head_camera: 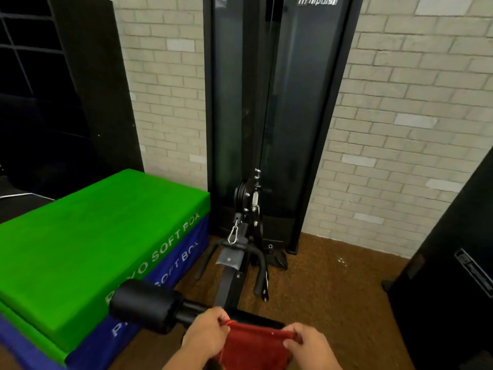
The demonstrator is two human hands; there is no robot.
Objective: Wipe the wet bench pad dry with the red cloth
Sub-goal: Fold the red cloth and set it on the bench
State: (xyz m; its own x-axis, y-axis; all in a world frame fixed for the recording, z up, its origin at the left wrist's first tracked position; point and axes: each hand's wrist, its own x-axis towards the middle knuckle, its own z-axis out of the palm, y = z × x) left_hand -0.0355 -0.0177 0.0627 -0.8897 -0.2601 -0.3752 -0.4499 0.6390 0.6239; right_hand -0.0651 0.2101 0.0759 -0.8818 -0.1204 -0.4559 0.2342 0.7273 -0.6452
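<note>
A red cloth (pixel 254 345) hangs spread between both hands at the bottom middle of the head view. My left hand (pixel 204 337) pinches its upper left corner. My right hand (pixel 310 345) pinches its upper right corner. Just beyond the cloth's top edge a black pad (pixel 260 319) shows as a narrow dark strip; most of it is hidden behind the cloth and hands. A black foam roller (pixel 142 305) on a bar sticks out to the left of my left hand.
Stacked green and blue soft plyo boxes (pixel 88 252) fill the left. A black cable machine (pixel 274 116) with pulley, carabiner and row handle (pixel 233 252) stands ahead against the brick wall. Another black machine part (pixel 453 289) is at right. Brown floor (pixel 333 284) lies between.
</note>
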